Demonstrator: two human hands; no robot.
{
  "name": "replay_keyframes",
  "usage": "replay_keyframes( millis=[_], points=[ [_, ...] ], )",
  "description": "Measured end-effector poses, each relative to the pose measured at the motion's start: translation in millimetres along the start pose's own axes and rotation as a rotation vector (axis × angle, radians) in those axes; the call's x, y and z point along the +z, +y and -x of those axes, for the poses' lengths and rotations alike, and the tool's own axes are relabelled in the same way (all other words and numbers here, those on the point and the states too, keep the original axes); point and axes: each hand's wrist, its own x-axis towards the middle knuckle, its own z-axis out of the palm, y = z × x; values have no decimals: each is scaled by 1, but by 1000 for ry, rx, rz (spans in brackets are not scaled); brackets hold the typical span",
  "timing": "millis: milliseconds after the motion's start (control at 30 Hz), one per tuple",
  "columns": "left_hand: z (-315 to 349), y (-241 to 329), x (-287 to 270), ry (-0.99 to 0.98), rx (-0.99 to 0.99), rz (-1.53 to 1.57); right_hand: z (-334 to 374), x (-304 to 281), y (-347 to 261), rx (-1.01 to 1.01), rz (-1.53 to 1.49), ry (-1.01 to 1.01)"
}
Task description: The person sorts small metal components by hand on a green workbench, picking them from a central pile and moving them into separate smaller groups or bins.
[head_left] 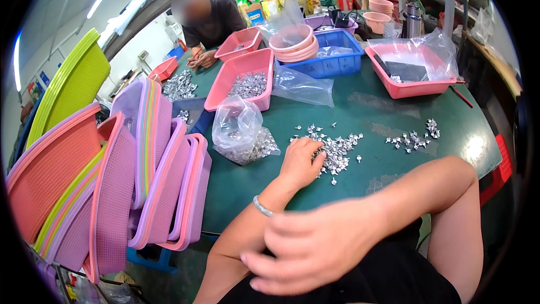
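Observation:
My left hand (pixel 302 163), with a pale bangle (pixel 262 206) on its wrist, rests at the left edge of a loose pile of small silvery metal parts (pixel 337 155). Its fingers lie over the nearest pieces, the thumb apart, and no piece shows gripped. Across my left forearm reaches my right hand (pixel 315 245), slightly blurred and close to the camera. Its fingers are bent but spread, with nothing visible in them. A smaller group of the same parts (pixel 410 142) lies to the right. Left of the pile sits a clear plastic bag (pixel 242 135) partly filled with metal parts.
Stacked purple, pink and green baskets (pixel 112 191) crowd the left side. Behind the bag, a pink tray (pixel 269 87) holds more parts, beside a blue crate (pixel 343 67). Another pink tray (pixel 416 87) stands far right. A person (pixel 211 22) works across the green table (pixel 337 107).

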Motion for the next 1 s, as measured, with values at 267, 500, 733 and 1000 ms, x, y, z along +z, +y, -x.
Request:
replay_keyframes(
  millis=[267,500,733,1000],
  points=[
    [2,0,-2,74,18,-21,88,3,-12,398,-110,-516],
    [1,2,-4,-28,-66,-7,134,19,-8,799,-31,-457],
    [1,-2,-5,-65,-108,3,150,49,24,950,-173,-567],
    [1,1,-7,-87,-154,10,147,50,30,1015,-245,-679]
  ],
)
